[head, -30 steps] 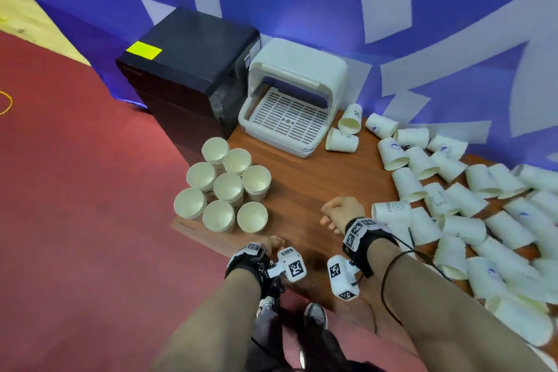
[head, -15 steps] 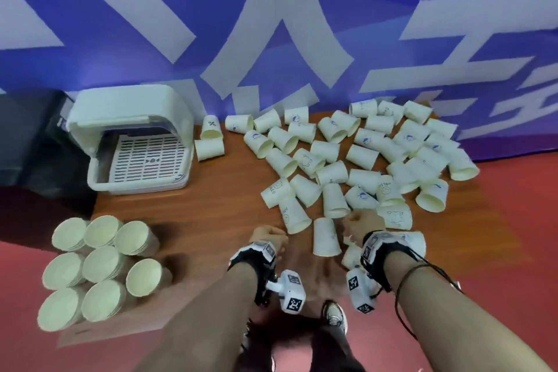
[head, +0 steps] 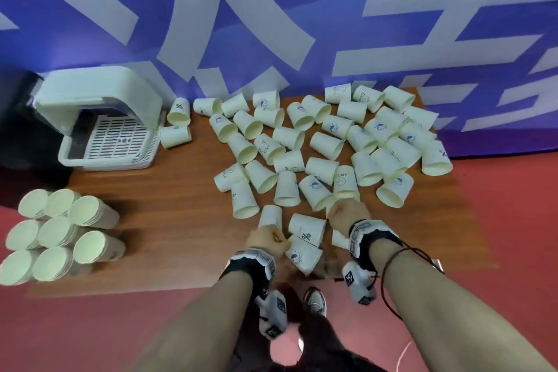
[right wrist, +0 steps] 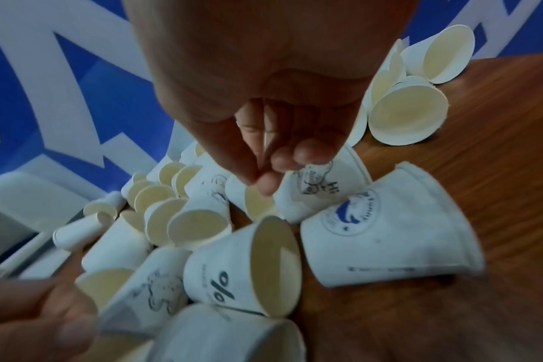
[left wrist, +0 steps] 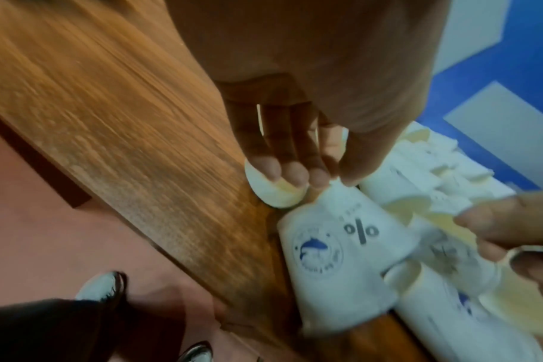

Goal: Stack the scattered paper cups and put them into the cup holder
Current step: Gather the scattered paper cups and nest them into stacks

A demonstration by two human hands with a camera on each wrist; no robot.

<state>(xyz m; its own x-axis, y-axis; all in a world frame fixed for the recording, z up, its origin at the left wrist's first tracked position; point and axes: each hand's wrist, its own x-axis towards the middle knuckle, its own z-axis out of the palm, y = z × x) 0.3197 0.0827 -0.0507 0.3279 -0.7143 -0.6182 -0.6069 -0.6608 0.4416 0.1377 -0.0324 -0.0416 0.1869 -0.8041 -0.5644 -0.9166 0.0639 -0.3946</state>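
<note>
We judge the task partly done: stacked cups point(head: 60, 229) stand at the desk's point(head: 169, 214) left edge, the cup holder point(head: 99, 124) looks empty, and scattered cups point(head: 332, 145) remain. Left hand point(head: 265, 240) touches one with curled fingers; right hand point(head: 345, 213) pinches another's rim.

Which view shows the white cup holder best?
The head view: the whole cup holder, hood raised over its slotted tray, sits at the table's far left corner. The right wrist view catches only a blurred white edge; the left wrist view shows none.

Bare forearms — black wrist straps point(head: 373, 232) carrying white tagged cameras point(head: 357, 284).
</note>
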